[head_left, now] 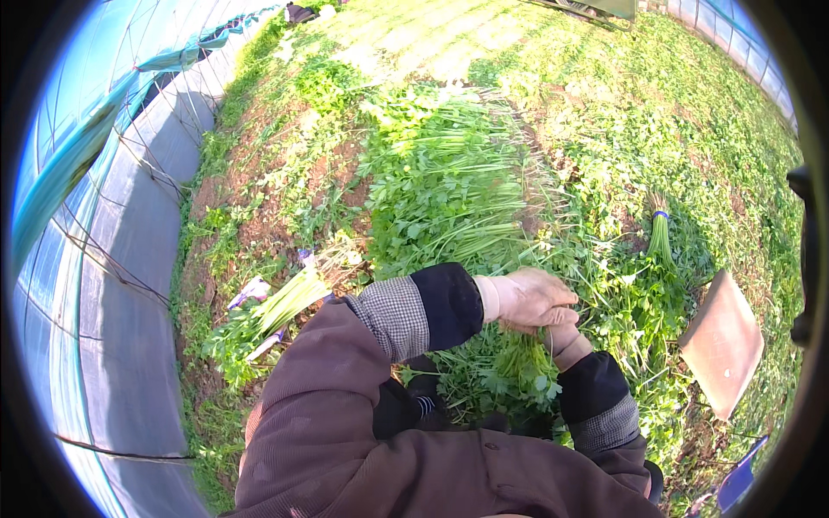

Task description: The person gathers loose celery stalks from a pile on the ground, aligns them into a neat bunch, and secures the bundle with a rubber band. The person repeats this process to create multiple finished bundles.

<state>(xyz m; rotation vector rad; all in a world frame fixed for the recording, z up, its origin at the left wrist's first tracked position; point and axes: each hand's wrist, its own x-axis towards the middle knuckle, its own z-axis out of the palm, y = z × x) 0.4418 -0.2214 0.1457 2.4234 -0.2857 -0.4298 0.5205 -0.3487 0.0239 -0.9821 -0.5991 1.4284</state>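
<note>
My left hand (527, 298) reaches across to the right at the middle, fingers pressed together and curved over my right hand (561, 332). What exactly it grips is hidden. My right hand is closed around a bunch of leafy green stalks (525, 373), whose leaves hang below both hands. A dense row of cut long-stemmed greens (440, 173) lies ahead of me. To the left rests a pile of stalks (289, 298) with purple-and-white strips among it. A bunch with a blue band (660, 231) lies to the right.
A plastic greenhouse wall (138, 268) with cords and a rolled edge runs along the left. A flat tan board (721, 337) and a blue object (738, 475) are at the right. A metal-framed object (591, 9) and a dark item (298, 13) sit far ahead.
</note>
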